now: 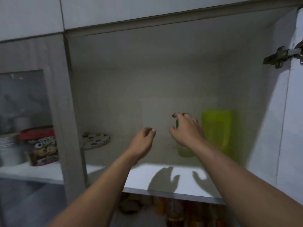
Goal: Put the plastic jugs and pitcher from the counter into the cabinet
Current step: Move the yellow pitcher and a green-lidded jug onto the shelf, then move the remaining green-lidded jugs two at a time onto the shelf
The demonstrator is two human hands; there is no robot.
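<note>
A translucent yellow-green plastic jug [218,130] stands upright at the back right of the open cabinet [164,181] on its white shelf. Both arms reach into the cabinet. My right hand [186,130] hovers just left of the jug, fingers spread and curled, holding nothing; its wrist covers the jug's lower left part. My left hand [144,140] is further left, over the middle of the shelf, fingers loosely apart and empty. The picture is blurred by motion.
A dotted plate [95,140] leans at the shelf's back left. The left compartment holds a snack packet [43,149], a red lid and white containers. A door hinge [278,56] sits at upper right. Bottles stand below the shelf.
</note>
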